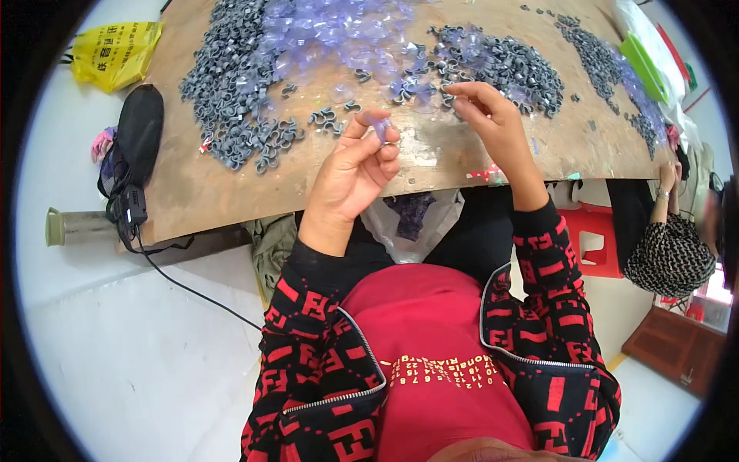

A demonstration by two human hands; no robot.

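Observation:
My left hand (358, 165) is raised just over the table's near edge. Its thumb and fingers pinch a small translucent purple suction cup (379, 129). To the right, my right hand (494, 119) reaches over the tabletop with thumb and forefinger close together. At those fingertips is a curved grey plastic clip (447, 98), beside the smaller grey heap. A large heap of grey clips (239, 115) lies at the left, and a spread of purple suction cups (331, 35) covers the far middle. Several loose clips (326, 119) lie beyond my left hand.
More clips (512, 65) and a further strip of clips (589, 54) lie to the right on the wooden table (208, 192). A plastic bag (408, 223) hangs at my lap. At left are a yellow bag (115, 54) and black pouch (141, 131). Another person (673, 254) sits at right.

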